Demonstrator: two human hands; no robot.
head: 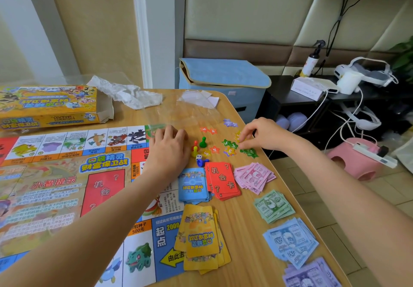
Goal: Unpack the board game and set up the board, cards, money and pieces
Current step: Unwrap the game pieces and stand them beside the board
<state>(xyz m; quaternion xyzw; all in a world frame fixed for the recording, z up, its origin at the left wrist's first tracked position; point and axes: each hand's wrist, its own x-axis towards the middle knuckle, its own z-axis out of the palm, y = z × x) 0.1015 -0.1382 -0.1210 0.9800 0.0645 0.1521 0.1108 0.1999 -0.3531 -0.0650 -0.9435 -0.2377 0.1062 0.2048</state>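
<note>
The game board [67, 188] lies flat on the wooden table [243, 242]. My left hand [168, 150] rests palm down at the board's right edge, beside the green pawn [203, 142], the red and yellow pawns [194, 149], a white die [198, 157] and a blue pawn [202, 162]. My right hand [257, 133] pinches at yellow star tokens [238, 135] among scattered star tokens [230, 144]. Blue cards [194, 185], red cards [222, 180] and yellow cards [202, 239] sit stacked. Pink [254, 177], green [273, 206], blue [290, 242] and purple [310, 275] money lies along the right edge.
The open game box [49, 105] sits at the table's back left, with crumpled white paper [127, 94] and clear plastic bags [192, 105] behind the pieces. A blue storage box [223, 85], a dark shelf [297, 103] with cables and a pink stool [353, 161] stand beyond the table.
</note>
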